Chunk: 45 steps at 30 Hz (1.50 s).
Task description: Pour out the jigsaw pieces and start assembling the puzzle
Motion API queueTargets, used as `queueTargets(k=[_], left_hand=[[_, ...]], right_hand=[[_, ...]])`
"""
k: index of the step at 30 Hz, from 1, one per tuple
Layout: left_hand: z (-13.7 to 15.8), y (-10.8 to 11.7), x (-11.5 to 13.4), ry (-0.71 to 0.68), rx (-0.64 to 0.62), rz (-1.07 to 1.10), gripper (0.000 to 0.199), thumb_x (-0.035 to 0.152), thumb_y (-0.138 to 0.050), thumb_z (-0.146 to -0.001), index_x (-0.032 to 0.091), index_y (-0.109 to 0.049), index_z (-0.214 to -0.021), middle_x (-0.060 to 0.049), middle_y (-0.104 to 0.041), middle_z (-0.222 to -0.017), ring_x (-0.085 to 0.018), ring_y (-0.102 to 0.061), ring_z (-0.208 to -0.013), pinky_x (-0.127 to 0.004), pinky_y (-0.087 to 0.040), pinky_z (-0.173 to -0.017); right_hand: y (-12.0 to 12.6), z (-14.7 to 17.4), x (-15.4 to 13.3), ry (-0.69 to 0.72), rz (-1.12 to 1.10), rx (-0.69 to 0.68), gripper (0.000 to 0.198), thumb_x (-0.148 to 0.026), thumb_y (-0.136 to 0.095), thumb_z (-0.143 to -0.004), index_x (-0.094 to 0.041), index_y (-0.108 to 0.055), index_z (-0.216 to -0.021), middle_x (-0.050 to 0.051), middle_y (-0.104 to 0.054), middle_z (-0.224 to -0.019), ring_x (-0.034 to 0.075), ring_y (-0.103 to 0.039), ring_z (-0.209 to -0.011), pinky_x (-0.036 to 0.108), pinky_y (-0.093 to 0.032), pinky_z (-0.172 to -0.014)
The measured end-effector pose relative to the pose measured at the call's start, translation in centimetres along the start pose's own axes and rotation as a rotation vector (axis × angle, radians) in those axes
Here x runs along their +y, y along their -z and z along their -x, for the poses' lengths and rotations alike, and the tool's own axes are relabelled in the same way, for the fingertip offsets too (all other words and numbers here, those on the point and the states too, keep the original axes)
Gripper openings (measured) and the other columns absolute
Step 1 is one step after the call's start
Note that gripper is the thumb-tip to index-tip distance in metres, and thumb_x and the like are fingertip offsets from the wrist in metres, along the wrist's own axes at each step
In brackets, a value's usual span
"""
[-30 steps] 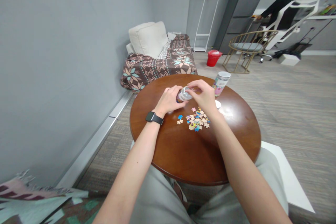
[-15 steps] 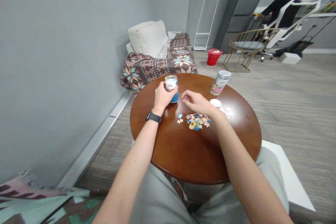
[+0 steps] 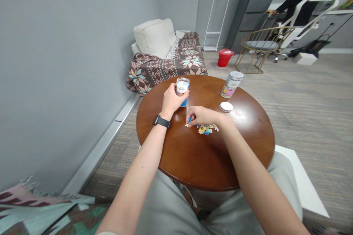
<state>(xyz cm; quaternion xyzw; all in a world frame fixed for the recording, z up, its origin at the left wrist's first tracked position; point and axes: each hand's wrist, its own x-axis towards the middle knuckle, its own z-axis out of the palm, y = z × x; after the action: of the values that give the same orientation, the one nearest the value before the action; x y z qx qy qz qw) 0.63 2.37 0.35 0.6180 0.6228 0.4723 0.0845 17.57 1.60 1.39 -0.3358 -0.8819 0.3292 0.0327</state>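
Observation:
My left hand (image 3: 173, 100) is wrapped round an uncapped jar (image 3: 183, 85) with a white and blue label, upright at the far side of the round table. To its right and nearer me, my right hand (image 3: 199, 115) reaches down with its fingertips closed on a small blue jigsaw puzzle piece (image 3: 190, 120). A plain-backed puzzle piece (image 3: 186, 125) lies right by those fingers. Beneath and beside the right hand spreads a loose pile of puzzle pieces (image 3: 207, 129), partly hidden by it.
On the brown round table (image 3: 182, 154), a white lid (image 3: 226, 107) lies flat to the right. Behind it stands a second jar (image 3: 231, 84) with its silver lid on. Farther off are a draped sofa (image 3: 165, 69), a red bin (image 3: 225, 58), a gold-framed chair (image 3: 260, 46) and a person (image 3: 298, 2).
My right hand has moved down and toward me from beside the jar, and its fingers have closed on the blue puzzle piece. My left hand keeps its hold on the jar.

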Motion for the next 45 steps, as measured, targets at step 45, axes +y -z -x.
queueTargets(k=[45], left_hand=[[0.2, 0.3, 0.1, -0.302, -0.160, -0.129, 0.038, 0.028, -0.075, -0.076, 0.020, -0.057, -0.108, -0.008, -0.064, -0.111, -0.025, -0.061, -0.106, -0.036, -0.047, -0.092]], right_hand=[[1.4, -0.5, 0.5, 0.145, -0.031, 1.199, 0.012, -0.023, -0.060, -0.090, -0.021, -0.072, -0.087, 0.005, -0.060, -0.087, 0.019, -0.057, -0.081, 0.032, -0.050, -0.072]])
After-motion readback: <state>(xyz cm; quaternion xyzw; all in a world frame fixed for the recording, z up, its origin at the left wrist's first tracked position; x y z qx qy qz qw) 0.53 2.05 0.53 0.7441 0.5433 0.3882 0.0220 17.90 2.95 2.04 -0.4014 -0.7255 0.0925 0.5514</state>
